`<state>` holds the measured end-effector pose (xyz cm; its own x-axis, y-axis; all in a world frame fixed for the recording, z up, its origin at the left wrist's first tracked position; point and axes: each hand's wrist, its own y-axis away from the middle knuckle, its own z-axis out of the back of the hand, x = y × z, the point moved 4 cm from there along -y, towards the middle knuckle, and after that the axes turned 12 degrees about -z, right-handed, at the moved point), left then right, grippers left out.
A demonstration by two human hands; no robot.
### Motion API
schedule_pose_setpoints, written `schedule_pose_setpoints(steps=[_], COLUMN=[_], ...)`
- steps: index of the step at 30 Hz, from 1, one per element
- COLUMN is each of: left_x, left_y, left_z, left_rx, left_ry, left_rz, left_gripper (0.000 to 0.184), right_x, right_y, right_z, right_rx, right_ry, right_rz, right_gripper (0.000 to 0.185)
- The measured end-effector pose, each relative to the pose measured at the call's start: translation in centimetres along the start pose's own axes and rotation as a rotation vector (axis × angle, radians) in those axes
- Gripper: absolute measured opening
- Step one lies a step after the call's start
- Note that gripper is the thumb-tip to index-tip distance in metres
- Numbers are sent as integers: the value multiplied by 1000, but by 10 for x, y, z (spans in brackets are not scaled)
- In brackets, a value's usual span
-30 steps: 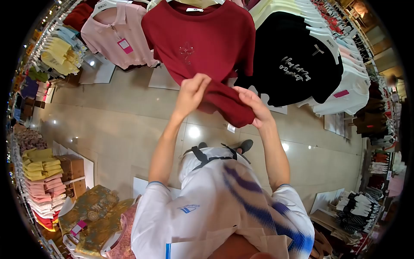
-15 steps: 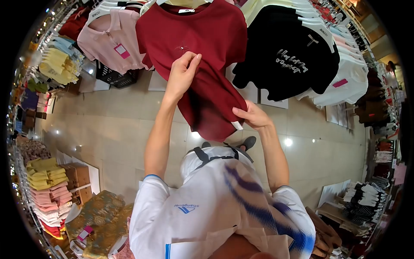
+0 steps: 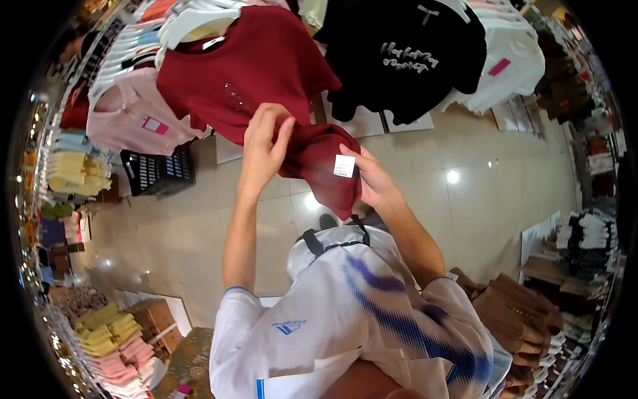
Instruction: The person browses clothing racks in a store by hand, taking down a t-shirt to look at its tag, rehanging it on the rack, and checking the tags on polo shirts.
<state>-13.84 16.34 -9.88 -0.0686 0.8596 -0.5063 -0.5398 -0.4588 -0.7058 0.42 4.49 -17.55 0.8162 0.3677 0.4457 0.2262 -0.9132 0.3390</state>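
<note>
A dark red T-shirt (image 3: 239,73) hangs on a white hanger (image 3: 199,25), its lower part pulled toward me and turned up. My left hand (image 3: 266,143) has its fingers closed on the cloth at the middle of the shirt. Near the hem, my right hand (image 3: 373,178) grips the fabric, its thumb beside a white care label (image 3: 343,166) with small print. The fingers of that hand are partly behind the cloth. Small shiny decorations dot the chest of the shirt.
To the left hangs a pink top (image 3: 129,110) with a pink tag, above a black plastic basket (image 3: 159,171). A black T-shirt (image 3: 405,60) with silvery lettering and a white top (image 3: 508,60) hang to the right. Brown garments (image 3: 518,312) hang low at right.
The view has swung so the racks sit further left. The shirt's lower part is now bunched and turned up, and the white label faces me more fully beside my right thumb.
</note>
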Motion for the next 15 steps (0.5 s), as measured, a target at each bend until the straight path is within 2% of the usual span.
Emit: schedule_pose_setpoints(steps=[1, 3, 4, 6, 11, 14, 15], left_x=[-13, -35, -47, -50, -51, -45, -45], left_y=[-2, -3, 2, -2, -9, -8, -10], left_z=[-1, -17, -32, -41, -66, -80, -83], left_rx=[22, 205, 236, 303, 366, 295, 308], left_ry=[12, 423, 440, 448, 548, 779, 772], left_rz=[-2, 38, 38, 17, -12, 302, 307], left_gripper=[11, 16, 19, 26, 23, 9, 9], right_x=[0, 1, 1, 8, 26, 37, 40], right_y=[1, 4, 15, 15, 21, 22, 22], right_z=[3, 10, 15, 7, 15, 19, 20], right_rx=[-10, -15, -86, -81, -110, -81, -75], right_ry=[-20, -67, -61, -73, -109, -129, -143], right_rz=[12, 4, -1, 15, 25, 2, 4], right_gripper=[38, 37, 34, 34, 31, 30, 30])
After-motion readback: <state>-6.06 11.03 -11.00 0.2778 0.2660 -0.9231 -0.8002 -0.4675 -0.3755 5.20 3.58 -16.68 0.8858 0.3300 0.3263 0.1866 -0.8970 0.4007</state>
